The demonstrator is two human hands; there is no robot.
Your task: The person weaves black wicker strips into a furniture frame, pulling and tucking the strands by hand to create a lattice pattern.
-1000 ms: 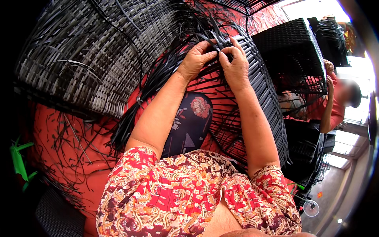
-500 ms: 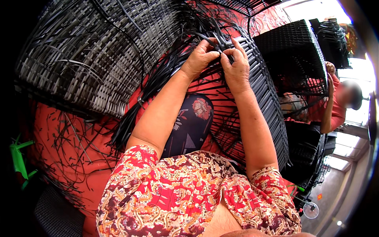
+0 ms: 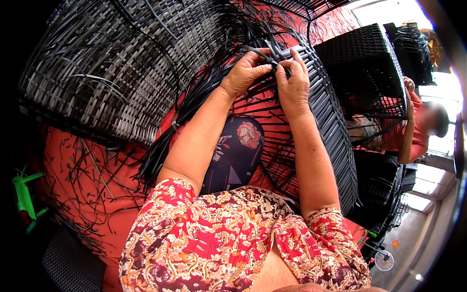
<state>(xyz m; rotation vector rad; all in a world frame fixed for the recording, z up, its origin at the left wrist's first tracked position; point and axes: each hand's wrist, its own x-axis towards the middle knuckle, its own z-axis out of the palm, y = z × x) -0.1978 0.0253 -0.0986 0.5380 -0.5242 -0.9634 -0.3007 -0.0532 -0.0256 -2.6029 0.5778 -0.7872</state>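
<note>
Both hands meet at the upper corner of a black woven frame (image 3: 328, 104) whose side is wrapped in dark plastic strips. My left hand (image 3: 243, 73) is closed, thumb and fingers pinching a dark flat weaving strip (image 3: 258, 51). Close beside it, my right hand (image 3: 293, 82) is closed too, its thumb and forefinger pressed at the strips where they cross the frame's edge. Which strip lies between the right fingers is partly hidden. A bundle of loose black strips (image 3: 194, 100) hangs down left of the frame, past my left forearm.
A large grey-and-black woven panel (image 3: 112, 63) leans at the left. Strip scraps lie over the red floor sheet (image 3: 92, 185). Black woven pieces (image 3: 362, 58) stand at the right, where a co-worker in a red shirt (image 3: 416, 126) holds one. A green plastic object (image 3: 24, 194) is at far left.
My right hand has shifted slightly downward and right, its fingers curling more at the strips. The left hand stays nearly in place, still pinching.
</note>
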